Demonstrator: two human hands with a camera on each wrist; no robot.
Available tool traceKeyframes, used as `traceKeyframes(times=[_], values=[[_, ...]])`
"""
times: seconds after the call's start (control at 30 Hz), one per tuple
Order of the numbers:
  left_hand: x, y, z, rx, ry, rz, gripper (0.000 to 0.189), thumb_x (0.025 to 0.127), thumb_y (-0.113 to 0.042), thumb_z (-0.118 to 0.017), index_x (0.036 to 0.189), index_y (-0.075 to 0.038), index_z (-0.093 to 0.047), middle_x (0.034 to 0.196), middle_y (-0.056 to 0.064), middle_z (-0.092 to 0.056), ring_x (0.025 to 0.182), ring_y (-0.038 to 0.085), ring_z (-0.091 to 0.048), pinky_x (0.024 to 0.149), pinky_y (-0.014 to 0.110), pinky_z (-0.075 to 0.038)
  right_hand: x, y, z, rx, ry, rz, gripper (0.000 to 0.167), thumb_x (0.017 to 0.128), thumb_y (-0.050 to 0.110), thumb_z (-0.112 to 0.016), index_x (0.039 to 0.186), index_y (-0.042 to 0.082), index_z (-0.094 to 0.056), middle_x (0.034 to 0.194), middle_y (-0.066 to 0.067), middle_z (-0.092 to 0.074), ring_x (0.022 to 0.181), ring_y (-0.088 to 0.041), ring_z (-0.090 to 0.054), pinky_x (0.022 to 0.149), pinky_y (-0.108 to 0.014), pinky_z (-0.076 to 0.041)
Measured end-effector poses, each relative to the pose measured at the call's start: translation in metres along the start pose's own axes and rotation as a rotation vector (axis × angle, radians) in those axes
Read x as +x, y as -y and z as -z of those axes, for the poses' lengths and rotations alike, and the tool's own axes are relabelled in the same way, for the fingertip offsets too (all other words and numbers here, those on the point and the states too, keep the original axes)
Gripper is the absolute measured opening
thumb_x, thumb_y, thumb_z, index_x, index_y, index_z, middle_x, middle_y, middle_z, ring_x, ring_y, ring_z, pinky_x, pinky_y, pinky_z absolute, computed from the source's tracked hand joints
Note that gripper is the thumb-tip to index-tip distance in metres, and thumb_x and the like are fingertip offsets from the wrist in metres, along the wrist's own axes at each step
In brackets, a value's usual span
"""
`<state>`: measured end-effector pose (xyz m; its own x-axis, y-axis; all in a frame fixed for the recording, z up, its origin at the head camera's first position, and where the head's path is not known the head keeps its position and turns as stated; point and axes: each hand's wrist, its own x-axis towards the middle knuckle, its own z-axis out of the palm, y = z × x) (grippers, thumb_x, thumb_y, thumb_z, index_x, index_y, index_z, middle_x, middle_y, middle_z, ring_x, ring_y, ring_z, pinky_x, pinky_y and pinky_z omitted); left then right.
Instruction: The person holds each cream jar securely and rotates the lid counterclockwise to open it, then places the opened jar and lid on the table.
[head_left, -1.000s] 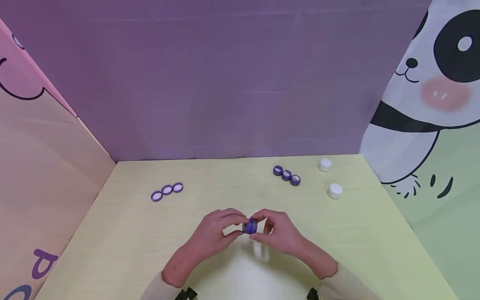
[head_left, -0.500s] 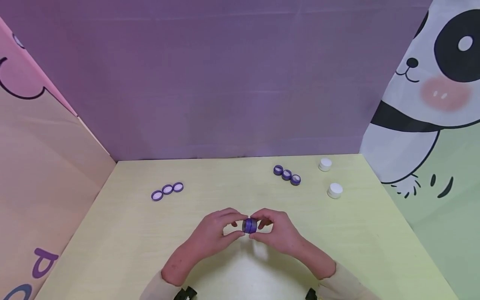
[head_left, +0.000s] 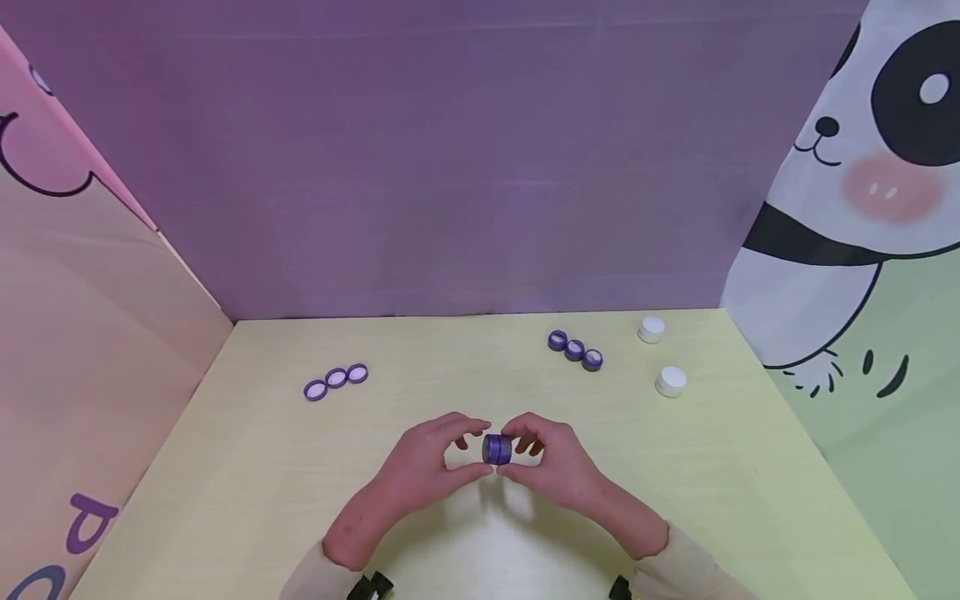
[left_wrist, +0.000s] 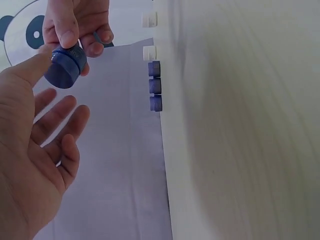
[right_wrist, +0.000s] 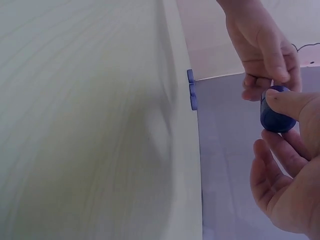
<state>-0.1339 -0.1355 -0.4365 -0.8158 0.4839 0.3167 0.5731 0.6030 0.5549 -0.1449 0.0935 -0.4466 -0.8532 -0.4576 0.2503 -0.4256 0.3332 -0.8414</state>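
Above the middle of the table, a small purple-blue round jar (head_left: 497, 449) lies on its side in the air. My right hand (head_left: 551, 457) pinches it between thumb and index finger, the other fingers curled behind. My left hand (head_left: 433, 458) is around its left end with fingers spread loosely; the index finger stands apart from the jar and the thumb tip is near its lower edge. In the left wrist view, the jar (left_wrist: 66, 67) shows a seam around its middle and small print. The right wrist view has my right thumb lying across the jar (right_wrist: 277, 116).
Three purple lids (head_left: 336, 378) with white insides lie in a row at the table's back left. Toward the back right stand three purple jars (head_left: 574, 350) in a row. Two white round containers (head_left: 671, 381) are right of them. A purple wall cloth (head_left: 480, 167) borders the table's back edge.
The left hand's fingers have loosened from the jar and spread apart, while the right hand keeps its pinch. The jar has turned slightly so its seam is straighter.
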Motion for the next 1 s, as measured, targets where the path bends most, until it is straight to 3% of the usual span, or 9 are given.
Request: traceKeyframes(times=[0.17,0.4,0.6,0.77,1.0], values=[[-0.0003,0.0021,-0.0012,-0.055,-0.033,-0.084,0.045,0.077,-0.019,-0.084,0.119,-0.019,-0.067,0.110,-0.012,-0.063,0.086,0.014,-0.063,0.073,0.033,-0.053,0.0000,-0.0013,-0.0007,0.005,-0.004,-0.019,0.035,0.074,0.010,-0.085,0.102,0.017,-0.066,0.090,0.012,-0.066,0.080,-0.028,-0.062,0.066,-0.038,-0.052],[-0.0003,0.0055,-0.0040,-0.070,-0.067,-0.183,0.036,0.077,-0.010,-0.083,0.109,-0.020,-0.070,0.106,-0.012,-0.062,0.084,0.010,-0.062,0.073,0.029,-0.053,0.0002,0.0004,-0.0019,0.016,0.017,-0.016,0.032,0.076,0.013,-0.085,0.101,0.019,-0.066,0.089,0.012,-0.066,0.077,-0.027,-0.061,0.063,-0.032,-0.051],[-0.0018,0.0040,-0.0032,-0.079,-0.047,-0.148,0.036,0.079,-0.014,-0.082,0.113,-0.021,-0.069,0.105,-0.012,-0.063,0.079,0.006,-0.060,0.065,0.028,-0.053,0.0000,0.0015,-0.0024,0.024,0.029,-0.035,0.032,0.076,0.013,-0.085,0.102,0.019,-0.066,0.091,0.011,-0.066,0.076,-0.024,-0.061,0.064,-0.033,-0.051],[-0.0017,0.0018,-0.0009,-0.065,-0.014,-0.094,0.037,0.083,-0.024,-0.080,0.118,-0.021,-0.068,0.104,-0.015,-0.063,0.077,0.006,-0.058,0.058,0.020,-0.048,-0.0009,0.0016,-0.0023,0.008,0.018,-0.019,0.034,0.075,0.012,-0.085,0.102,0.018,-0.066,0.090,0.013,-0.066,0.075,-0.024,-0.062,0.063,-0.033,-0.051],[-0.0014,0.0039,-0.0042,-0.121,0.009,-0.022,0.048,0.084,-0.037,-0.077,0.124,-0.015,-0.065,0.113,-0.011,-0.061,0.079,0.012,-0.060,0.055,0.020,-0.047,-0.0014,-0.0017,-0.0023,-0.010,-0.002,-0.004,0.034,0.074,0.012,-0.085,0.102,0.017,-0.066,0.090,0.012,-0.066,0.072,-0.017,-0.061,0.062,-0.030,-0.051]])
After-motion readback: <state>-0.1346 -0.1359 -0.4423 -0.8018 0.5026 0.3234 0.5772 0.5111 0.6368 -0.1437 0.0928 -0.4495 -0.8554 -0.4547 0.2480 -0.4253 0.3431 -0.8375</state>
